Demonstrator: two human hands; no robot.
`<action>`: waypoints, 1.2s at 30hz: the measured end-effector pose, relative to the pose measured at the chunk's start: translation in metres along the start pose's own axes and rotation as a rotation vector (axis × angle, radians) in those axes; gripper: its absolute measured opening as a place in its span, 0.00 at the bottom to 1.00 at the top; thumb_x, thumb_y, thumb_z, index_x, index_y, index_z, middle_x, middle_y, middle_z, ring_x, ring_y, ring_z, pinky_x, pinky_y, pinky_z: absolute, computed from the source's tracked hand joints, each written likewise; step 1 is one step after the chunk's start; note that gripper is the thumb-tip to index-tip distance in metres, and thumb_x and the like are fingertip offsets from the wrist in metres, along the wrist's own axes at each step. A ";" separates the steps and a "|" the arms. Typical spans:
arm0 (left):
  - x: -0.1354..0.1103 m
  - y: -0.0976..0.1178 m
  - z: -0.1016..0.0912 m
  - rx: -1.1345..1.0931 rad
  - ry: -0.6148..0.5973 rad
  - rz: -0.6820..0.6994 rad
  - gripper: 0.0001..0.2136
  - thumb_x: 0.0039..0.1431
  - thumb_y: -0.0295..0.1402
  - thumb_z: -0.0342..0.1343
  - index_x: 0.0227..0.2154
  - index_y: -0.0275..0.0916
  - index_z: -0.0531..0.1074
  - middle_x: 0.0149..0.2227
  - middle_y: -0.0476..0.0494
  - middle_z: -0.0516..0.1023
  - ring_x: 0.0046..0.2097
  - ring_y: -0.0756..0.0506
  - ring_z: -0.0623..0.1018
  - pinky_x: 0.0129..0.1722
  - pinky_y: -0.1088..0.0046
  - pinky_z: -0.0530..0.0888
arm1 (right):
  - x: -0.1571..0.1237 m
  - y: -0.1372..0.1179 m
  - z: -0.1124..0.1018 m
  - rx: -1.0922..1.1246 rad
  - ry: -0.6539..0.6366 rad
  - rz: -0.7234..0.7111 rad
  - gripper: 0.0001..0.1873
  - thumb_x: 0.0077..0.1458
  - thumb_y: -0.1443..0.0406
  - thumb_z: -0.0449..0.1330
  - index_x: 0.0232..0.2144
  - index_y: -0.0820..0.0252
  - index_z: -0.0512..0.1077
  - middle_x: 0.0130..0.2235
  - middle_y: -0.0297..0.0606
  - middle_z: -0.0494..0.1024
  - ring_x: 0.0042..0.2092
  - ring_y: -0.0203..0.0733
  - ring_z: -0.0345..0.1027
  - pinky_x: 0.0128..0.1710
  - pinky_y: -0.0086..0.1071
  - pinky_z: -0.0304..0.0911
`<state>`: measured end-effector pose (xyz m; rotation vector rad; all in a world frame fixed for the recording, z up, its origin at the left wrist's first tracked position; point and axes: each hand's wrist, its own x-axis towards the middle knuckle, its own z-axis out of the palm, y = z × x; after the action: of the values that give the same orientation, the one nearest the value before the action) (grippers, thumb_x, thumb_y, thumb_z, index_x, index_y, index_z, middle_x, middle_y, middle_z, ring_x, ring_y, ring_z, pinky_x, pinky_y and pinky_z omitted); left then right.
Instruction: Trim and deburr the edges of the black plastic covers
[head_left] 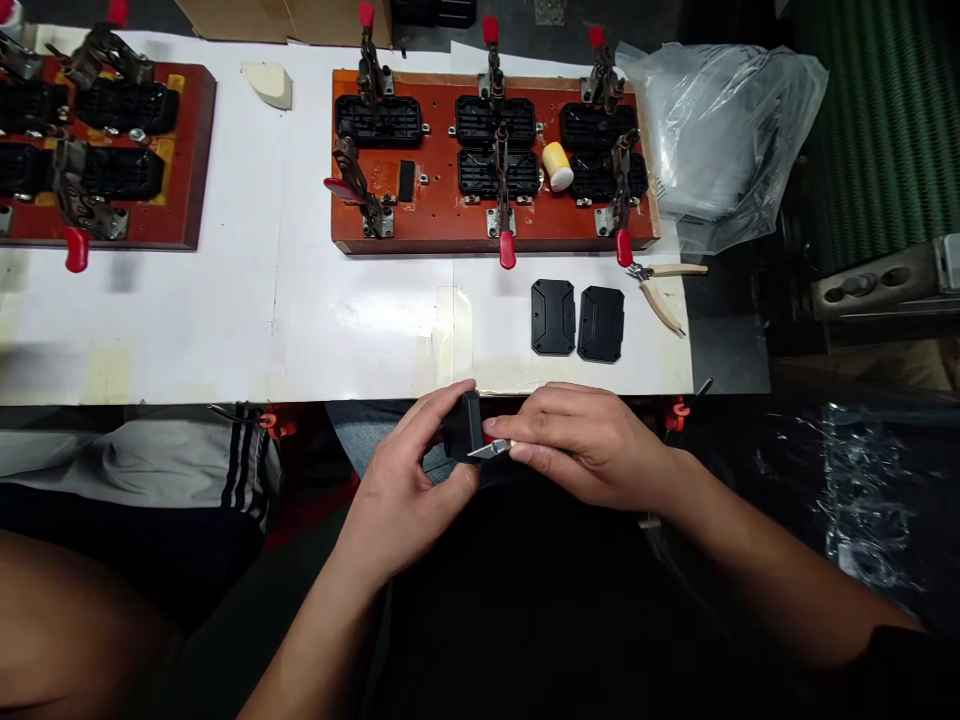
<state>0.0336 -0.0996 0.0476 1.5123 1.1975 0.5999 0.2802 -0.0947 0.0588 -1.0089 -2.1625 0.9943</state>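
In front of the table's near edge, my left hand (pixel 409 480) grips a black plastic cover (pixel 460 430) by its sides, with the cover tilted up on edge. My right hand (pixel 581 440) pinches a small knife (pixel 491 450) with a pointed metal blade. The blade lies against the lower right edge of the cover. Most of the knife's handle is hidden in my fingers. Beyond my hands, two similar black covers (pixel 553 318) lie flat side by side on the white table.
A red-brown fixture board (pixel 420 225) with toggle clamps holds several black parts; a yellow-and-white cylinder (pixel 557 167) sits on it. Cutting pliers (pixel 664 295) lie at the right. A plastic bag (pixel 712 140), a second fixture (pixel 191 150) and a cream block (pixel 268 84) stand around. Someone's leg (pixel 67 610) is at left.
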 end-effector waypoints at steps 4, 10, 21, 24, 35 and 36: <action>-0.003 0.004 0.002 -0.042 -0.056 0.008 0.33 0.60 0.22 0.59 0.66 0.55 0.67 0.67 0.49 0.71 0.68 0.40 0.72 0.67 0.58 0.73 | 0.002 0.014 -0.004 -0.095 0.113 0.128 0.16 0.74 0.64 0.57 0.59 0.58 0.77 0.41 0.40 0.80 0.42 0.42 0.74 0.44 0.35 0.68; -0.004 0.008 0.004 -0.119 -0.118 -0.025 0.33 0.61 0.22 0.59 0.66 0.57 0.66 0.67 0.48 0.71 0.68 0.38 0.72 0.66 0.57 0.75 | 0.008 0.018 -0.015 -0.044 0.156 0.328 0.15 0.74 0.61 0.57 0.57 0.56 0.77 0.45 0.39 0.81 0.45 0.42 0.74 0.46 0.34 0.66; -0.002 0.002 0.002 0.014 -0.094 -0.122 0.28 0.63 0.36 0.62 0.66 0.53 0.68 0.65 0.43 0.73 0.67 0.34 0.73 0.56 0.60 0.81 | 0.004 0.024 -0.022 -0.084 0.302 0.474 0.09 0.71 0.63 0.56 0.41 0.57 0.75 0.39 0.35 0.79 0.40 0.40 0.73 0.41 0.30 0.63; 0.018 -0.007 -0.008 0.143 0.113 -0.256 0.34 0.58 0.51 0.66 0.67 0.53 0.66 0.58 0.41 0.79 0.57 0.34 0.80 0.43 0.62 0.82 | -0.015 0.051 -0.051 -0.371 0.377 0.696 0.14 0.70 0.59 0.59 0.53 0.57 0.73 0.51 0.42 0.79 0.48 0.48 0.76 0.47 0.36 0.67; 0.088 -0.031 -0.043 0.623 0.376 -0.139 0.37 0.63 0.52 0.58 0.68 0.35 0.61 0.55 0.33 0.77 0.45 0.38 0.80 0.49 0.54 0.79 | 0.055 0.053 0.001 -0.577 0.064 0.783 0.33 0.70 0.53 0.59 0.70 0.62 0.61 0.58 0.53 0.73 0.52 0.61 0.76 0.48 0.45 0.71; 0.081 -0.035 -0.046 0.622 0.385 -0.143 0.35 0.64 0.51 0.57 0.68 0.36 0.63 0.54 0.34 0.77 0.45 0.38 0.80 0.49 0.54 0.79 | 0.064 0.049 0.007 -0.555 0.051 0.739 0.33 0.70 0.53 0.59 0.70 0.61 0.61 0.58 0.53 0.73 0.51 0.60 0.76 0.48 0.44 0.71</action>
<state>0.0111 -0.0091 0.0116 1.8468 1.8975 0.4515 0.2585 -0.0238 0.0259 -2.1692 -2.0867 0.6285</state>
